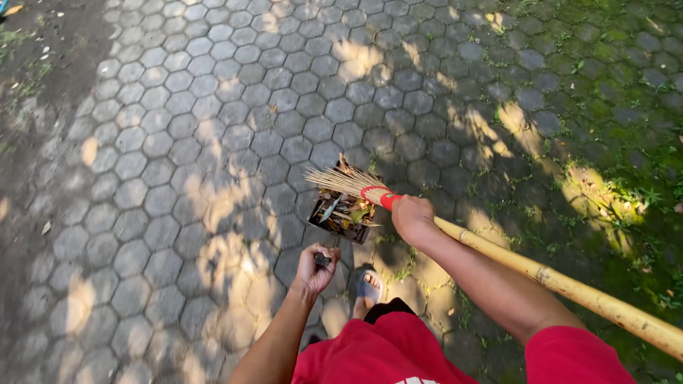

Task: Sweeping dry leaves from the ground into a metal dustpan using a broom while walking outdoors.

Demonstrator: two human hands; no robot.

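Note:
My right hand (413, 217) grips a stick broom just below its red binding (377, 195); the long bamboo handle (569, 288) runs back to the lower right. The bristles (338, 181) lie over the mouth of a dark dustpan (341, 213) filled with dry leaves and twigs. My left hand (316, 269) is closed around the dustpan's dark handle, just behind the pan. Both arms reach forward over hexagonal paving stones.
Grey hexagonal pavers (213, 107) cover the ground, with moss and grass (612, 107) on the right side. A dirt strip (28, 85) runs along the left. My sandalled foot (368, 288) stands behind the dustpan. Dappled sunlight falls across the stones.

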